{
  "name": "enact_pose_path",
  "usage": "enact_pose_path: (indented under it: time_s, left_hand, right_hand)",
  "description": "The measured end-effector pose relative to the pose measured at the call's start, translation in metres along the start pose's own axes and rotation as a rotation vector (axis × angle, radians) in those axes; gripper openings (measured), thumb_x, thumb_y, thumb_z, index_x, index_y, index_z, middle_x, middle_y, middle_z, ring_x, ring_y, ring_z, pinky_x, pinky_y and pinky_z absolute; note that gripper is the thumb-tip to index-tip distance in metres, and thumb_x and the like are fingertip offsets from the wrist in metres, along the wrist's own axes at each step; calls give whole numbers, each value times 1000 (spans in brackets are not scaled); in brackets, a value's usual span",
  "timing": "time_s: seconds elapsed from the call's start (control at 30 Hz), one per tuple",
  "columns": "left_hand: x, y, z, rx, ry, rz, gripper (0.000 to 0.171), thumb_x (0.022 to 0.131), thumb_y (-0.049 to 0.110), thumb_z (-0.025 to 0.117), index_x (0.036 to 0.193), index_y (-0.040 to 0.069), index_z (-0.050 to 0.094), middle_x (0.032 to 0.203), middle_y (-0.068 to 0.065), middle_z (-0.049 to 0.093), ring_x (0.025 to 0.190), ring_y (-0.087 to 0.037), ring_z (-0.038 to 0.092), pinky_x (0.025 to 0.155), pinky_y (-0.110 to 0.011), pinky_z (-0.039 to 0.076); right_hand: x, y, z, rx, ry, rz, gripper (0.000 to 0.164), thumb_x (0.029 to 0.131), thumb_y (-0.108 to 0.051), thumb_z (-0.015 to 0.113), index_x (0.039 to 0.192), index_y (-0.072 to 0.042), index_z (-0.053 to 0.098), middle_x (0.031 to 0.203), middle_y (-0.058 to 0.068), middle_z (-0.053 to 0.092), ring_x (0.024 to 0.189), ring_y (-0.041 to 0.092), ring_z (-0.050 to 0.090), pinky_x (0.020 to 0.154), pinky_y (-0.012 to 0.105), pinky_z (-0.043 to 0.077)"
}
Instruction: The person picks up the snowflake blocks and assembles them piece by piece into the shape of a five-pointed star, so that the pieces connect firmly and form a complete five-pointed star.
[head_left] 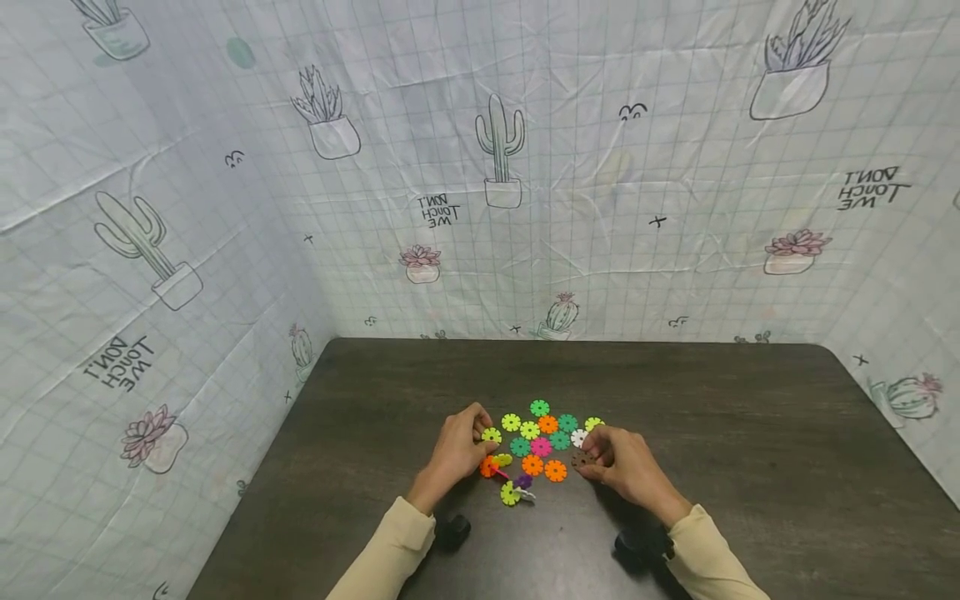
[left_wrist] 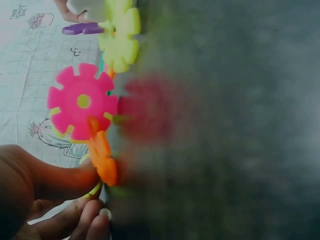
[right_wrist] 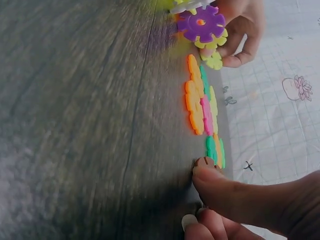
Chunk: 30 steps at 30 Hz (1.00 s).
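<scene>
My left hand (head_left: 459,446) pinches a yellow-green notched plastic disc (head_left: 491,435) between thumb and fingers. Close by its thumb stands a joined group: an orange disc (left_wrist: 104,160), a pink disc (left_wrist: 82,102), a purple disc (right_wrist: 202,24), a yellow disc (head_left: 510,493) and a white one (head_left: 527,495), some upright. On the right, my right hand (head_left: 626,462) grips a brown notched disc (head_left: 581,460) by its edge, thumb on top; its fingers partly hide the disc. Beside that hand lie a white disc (head_left: 578,437) and another yellow disc (head_left: 594,424).
Between the hands, several loose discs lie flat, among them a pink disc (head_left: 541,447), an orange disc (head_left: 555,471) and a green disc (head_left: 539,407). The dark wooden table (head_left: 405,367) meets a patterned cloth wall (head_left: 600,275) at its back and sides.
</scene>
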<state>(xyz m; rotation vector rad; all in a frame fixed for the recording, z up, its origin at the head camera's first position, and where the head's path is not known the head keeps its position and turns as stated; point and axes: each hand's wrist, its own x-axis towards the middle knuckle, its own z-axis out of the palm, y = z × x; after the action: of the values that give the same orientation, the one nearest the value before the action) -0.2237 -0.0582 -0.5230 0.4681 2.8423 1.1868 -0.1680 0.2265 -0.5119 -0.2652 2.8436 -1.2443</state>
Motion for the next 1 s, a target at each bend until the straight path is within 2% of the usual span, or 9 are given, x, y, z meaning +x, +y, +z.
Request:
enact_pose_path:
  time_s: [0.17,0.43,0.6,0.8,1.0]
  left_hand:
    - [-3,-5,1,-42,43,9,22,88,1,81,103,8,67,93,-7,69,79,-11,60,73,-29,56]
    - [-11,-10,0,-102,88,20,13,90,4,80,101,8,74,91,-8,73,78,-13,67,70,-27,58]
    - [-15,-10,1,-129,129,26,6,92,10,80,98,9,77,89,-6,74,77,-11,68,70,-24,58]
    - [-22,-1,-3,-180,164,32,8,93,16,80,99,11,78,92,-4,76,80,-10,69,73,-21,59]
    - [-26,12,-3,-243,177,117,12,92,17,81,102,11,77,96,-3,78,83,-11,73,79,-22,61]
  right_hand:
    - [-2,2,-2,46,-3,13,19,86,3,81,98,-3,67,84,6,63,68,13,62,56,21,53]
    - [-2,5,-1,82,-12,61,11,92,2,73,101,-2,68,84,6,64,72,15,66,59,23,56]
    - [-4,2,-2,100,-10,40,10,94,-2,73,102,-3,68,85,6,66,72,14,67,58,24,56]
    - [-5,-6,-5,110,12,4,12,95,-6,74,105,-4,69,86,6,70,72,12,67,59,24,56]
    - [-7,-15,-10,106,69,-13,13,95,-7,75,107,-6,71,89,5,74,73,11,69,62,23,57]
